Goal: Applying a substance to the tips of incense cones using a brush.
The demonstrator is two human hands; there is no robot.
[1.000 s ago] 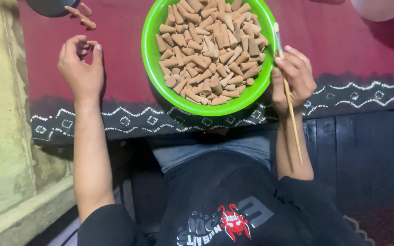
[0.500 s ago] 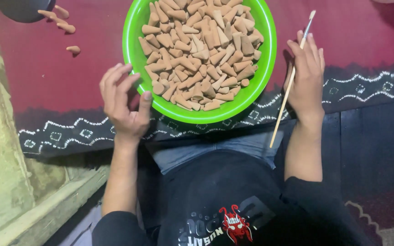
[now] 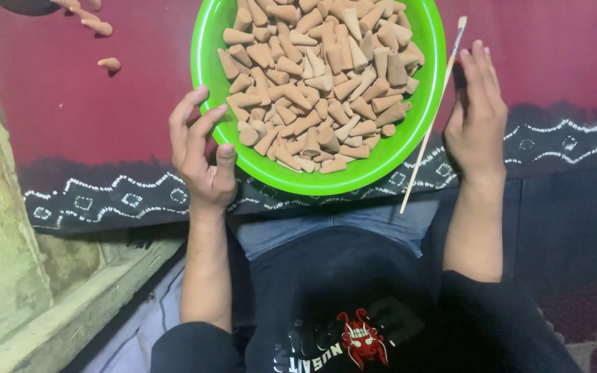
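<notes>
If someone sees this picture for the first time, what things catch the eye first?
A bright green bowl heaped with tan cone-shaped pieces sits at top centre on a dark red cloth. The left hand is open beside the bowl's left rim. The right hand, on the right side, holds a thin wooden stick.

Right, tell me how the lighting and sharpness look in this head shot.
Head view: even, soft light; the green bowl shows a pale sheen along its rim; the cones are sharp. The left hand and right hand are crisp, without motion blur. The lower frame falls dark around the black shirt; the bowl's top is cropped.
</notes>
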